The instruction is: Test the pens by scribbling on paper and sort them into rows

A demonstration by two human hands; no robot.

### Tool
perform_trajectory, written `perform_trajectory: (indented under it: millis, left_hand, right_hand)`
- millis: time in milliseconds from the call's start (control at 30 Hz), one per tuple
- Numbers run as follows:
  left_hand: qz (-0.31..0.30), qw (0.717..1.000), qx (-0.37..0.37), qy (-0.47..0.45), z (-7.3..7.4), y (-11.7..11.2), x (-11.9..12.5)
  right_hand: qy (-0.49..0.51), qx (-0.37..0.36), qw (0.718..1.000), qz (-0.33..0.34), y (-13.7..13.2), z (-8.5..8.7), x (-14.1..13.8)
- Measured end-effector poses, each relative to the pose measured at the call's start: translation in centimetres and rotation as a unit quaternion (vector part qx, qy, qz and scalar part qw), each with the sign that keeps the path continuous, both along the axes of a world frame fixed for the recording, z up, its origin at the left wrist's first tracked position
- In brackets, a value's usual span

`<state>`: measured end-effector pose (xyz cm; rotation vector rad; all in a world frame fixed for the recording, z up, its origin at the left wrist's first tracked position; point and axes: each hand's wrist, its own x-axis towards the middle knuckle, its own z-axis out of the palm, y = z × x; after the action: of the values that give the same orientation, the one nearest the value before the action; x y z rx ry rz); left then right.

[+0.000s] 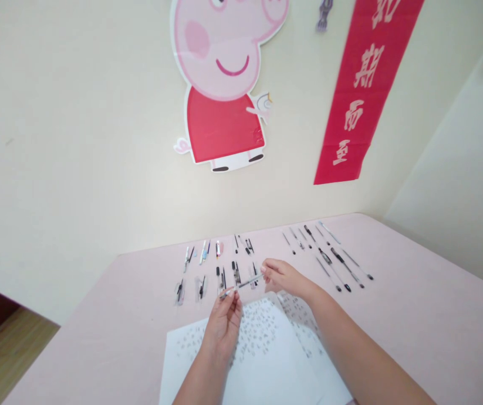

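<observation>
Head view took in a pale wall (76, 140) above a pink-covered table (81, 343), a Peppa Pig cutout (227, 126) and a narrower red banner (362, 101) with white characters. Sheets of paper (262, 374) covered in small marks lay at the near edge, under the forearms. The right forearm slanted up and leftward from the lower right corner, its hand (282, 277) bent at the wrist, back upward; the left forearm rose from the bottom edge, its hand (226, 320) turned partly palm-up. Beyond them lay capped pens (347, 267) at the right and small clusters of pen parts (236, 273) at the left. Between the hands, above the paper's far edge, a slim pen (249, 281) ran aslant, pinched at either end by closed fingertips; whether it was one piece could not be told.
</observation>
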<state>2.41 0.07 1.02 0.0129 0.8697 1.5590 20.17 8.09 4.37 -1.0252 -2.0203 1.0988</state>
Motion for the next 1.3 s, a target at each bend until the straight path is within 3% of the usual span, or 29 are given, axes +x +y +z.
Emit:
perform_trajectory:
  millis: [433, 1300]
  left_hand:
    - [-0.009, 1.0, 0.005, 0.007, -0.11, -0.09, 0.0]
    - [-0.003, 1.0, 0.014, 0.003, -0.37, 0.04, -0.04]
  right_hand:
    - [-0.034, -0.019, 0.999, -0.009, -0.12, -0.35, -0.26]
    - [0.01, -0.044, 0.999, 0.008, -0.43, 0.05, -0.25]
